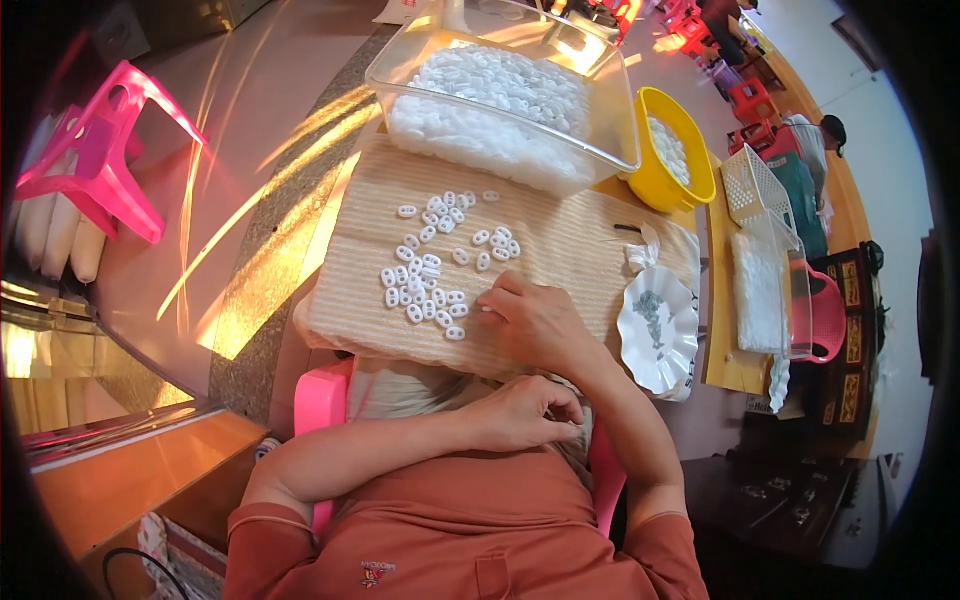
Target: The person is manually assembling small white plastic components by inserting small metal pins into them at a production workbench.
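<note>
Polished stone floor (250, 90), pale with a darker speckled band, streaked by warm sunlight glare. Pink plastic stool (100, 150) upper left of the frame. Wooden worktop (725, 350) runs up the right side, red plastic stools (750, 100) behind it. Dark carved wooden cabinet (850, 320) at far right, pale wall (880, 120) above.

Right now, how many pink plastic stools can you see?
2: one pink plastic stool on the floor at far left, one pink plastic stool under the person; more may be hidden.
</note>
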The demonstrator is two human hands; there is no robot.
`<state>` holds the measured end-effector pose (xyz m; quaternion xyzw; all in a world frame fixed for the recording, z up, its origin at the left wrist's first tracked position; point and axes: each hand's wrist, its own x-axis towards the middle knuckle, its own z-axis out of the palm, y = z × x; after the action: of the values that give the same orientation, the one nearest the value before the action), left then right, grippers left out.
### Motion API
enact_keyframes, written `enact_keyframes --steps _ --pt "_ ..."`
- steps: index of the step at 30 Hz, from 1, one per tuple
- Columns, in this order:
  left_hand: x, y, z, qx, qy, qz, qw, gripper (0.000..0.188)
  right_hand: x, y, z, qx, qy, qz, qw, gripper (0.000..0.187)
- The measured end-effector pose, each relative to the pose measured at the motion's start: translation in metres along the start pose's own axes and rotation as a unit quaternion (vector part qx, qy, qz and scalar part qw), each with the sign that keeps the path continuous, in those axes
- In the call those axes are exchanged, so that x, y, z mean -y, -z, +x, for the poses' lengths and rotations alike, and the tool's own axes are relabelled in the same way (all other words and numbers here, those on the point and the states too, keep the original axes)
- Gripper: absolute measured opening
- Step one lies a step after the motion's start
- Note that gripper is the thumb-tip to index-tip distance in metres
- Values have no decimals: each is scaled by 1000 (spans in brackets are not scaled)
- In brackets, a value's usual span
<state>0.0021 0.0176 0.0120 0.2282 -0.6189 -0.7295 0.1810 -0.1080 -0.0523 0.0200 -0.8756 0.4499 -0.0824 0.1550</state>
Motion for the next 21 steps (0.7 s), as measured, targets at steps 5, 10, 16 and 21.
enact_keyframes --steps 5,10,16,21 --pt "3 -1 1 -12 -19 15 1000 24 -6 3 -6 -18 -9 13 1000 13" --pt "14 -2 4 -72 -53 -9 996 23 -3 10 -5 -22 -23 27 999 14" --pt "10 -4 2 -71 -59 14 996 22 2 10 -1 -36 1 26 999 19" --pt "10 -5 1 -68 -49 -1 997 21 17 12 12 -24 30 27 999 24"
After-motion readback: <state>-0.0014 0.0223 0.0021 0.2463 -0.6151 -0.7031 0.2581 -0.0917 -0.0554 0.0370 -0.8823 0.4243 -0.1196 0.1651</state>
